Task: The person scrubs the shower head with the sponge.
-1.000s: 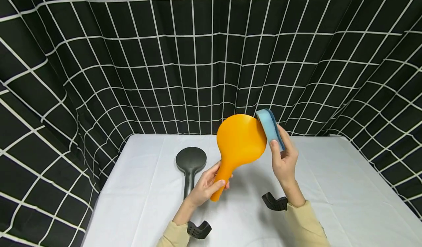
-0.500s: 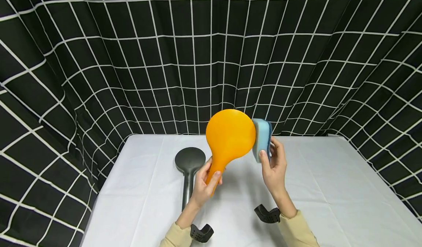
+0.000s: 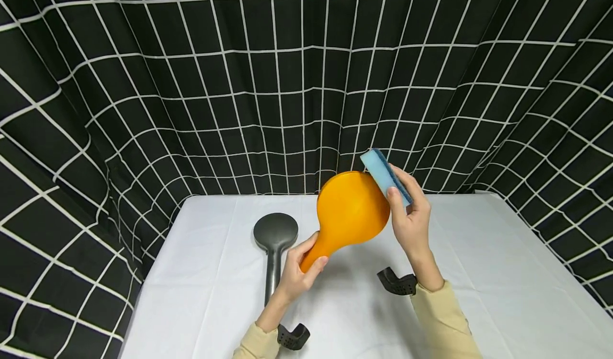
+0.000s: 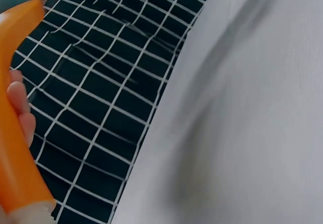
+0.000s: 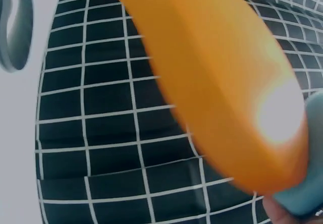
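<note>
An orange handheld shower head (image 3: 353,207) is raised over the table, its round head tilted up to the right. My left hand (image 3: 298,274) grips its handle; in the left wrist view a pale threaded end (image 4: 31,215) shows at the handle's bottom. My right hand (image 3: 413,218) holds a sponge (image 3: 382,173), light blue with a dark blue scouring side, between thumb and fingers. The light side of the sponge (image 5: 305,183) lies against the upper right rim of the orange head. Part of the sponge is cut off in the right wrist view.
A dark grey shower head (image 3: 275,232) lies on the white-covered table (image 3: 201,274), left of the orange one and partly behind the left forearm. A black curtain (image 3: 249,82) with white grid lines surrounds the table. Black curved mounts (image 3: 396,283) sit at both wrists.
The orange head swung left and upright, then tilted back right. The right hand with the sponge moved left and down, then back up along the rim. The grey shower head stays put.
</note>
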The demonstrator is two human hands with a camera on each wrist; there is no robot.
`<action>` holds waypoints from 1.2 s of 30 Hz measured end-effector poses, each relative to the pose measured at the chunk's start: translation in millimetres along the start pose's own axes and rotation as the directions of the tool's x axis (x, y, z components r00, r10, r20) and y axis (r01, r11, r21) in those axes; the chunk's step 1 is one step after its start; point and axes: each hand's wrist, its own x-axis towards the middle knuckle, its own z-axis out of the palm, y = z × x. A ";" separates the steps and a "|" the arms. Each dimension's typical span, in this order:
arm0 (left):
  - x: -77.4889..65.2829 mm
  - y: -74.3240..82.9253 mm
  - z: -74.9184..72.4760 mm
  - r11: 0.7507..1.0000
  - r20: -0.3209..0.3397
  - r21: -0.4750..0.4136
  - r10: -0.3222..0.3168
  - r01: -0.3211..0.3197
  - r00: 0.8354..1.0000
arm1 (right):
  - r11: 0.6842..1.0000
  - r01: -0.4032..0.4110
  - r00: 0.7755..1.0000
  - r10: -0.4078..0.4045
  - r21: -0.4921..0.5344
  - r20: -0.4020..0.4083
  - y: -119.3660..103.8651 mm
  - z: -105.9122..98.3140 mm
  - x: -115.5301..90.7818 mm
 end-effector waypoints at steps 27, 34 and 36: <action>-10.0 -40.4 -14.5 0.751 0.064 0.627 0.219 -0.210 0.974 | 0.963 0.251 0.954 -0.229 -0.095 0.194 -20.1 8.3 6.2; -10.1 -41.7 -9.5 0.701 0.054 0.664 0.303 -0.261 0.951 | 0.989 -0.106 0.992 0.113 -0.104 0.058 14.7 -7.4 -1.1; -10.7 -41.7 -9.0 0.701 0.041 0.667 0.304 -0.252 0.952 | 0.948 -0.281 0.956 0.290 -0.148 0.043 22.6 -12.5 -5.6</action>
